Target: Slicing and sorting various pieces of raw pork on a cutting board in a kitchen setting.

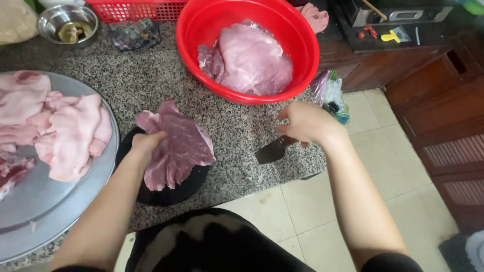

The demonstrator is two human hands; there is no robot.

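At the centre of the frame, the left hand [145, 143] grips a slab of raw meat [176, 146] over a dark board [171, 194] on the bench [237, 136]. The right hand [307, 123] is closed around a knife [272, 150], right of centre, below the red bowl [201, 30].

A red bowl [201, 30] of pale meat sits beyond both hands; a metal tray [40, 201] with fatty cuts lies left; a small steel bowl [68, 22] far left.

Two hands are in view, the left hand [146, 143] and the right hand [306, 122]; one slab of dark raw meat [176, 146] and one knife [274, 150] are between them. One red bowl [201, 25], one round metal tray [50, 211], one small steel bowl [68, 22], one red basket [136, 10]; one black board [171, 194].
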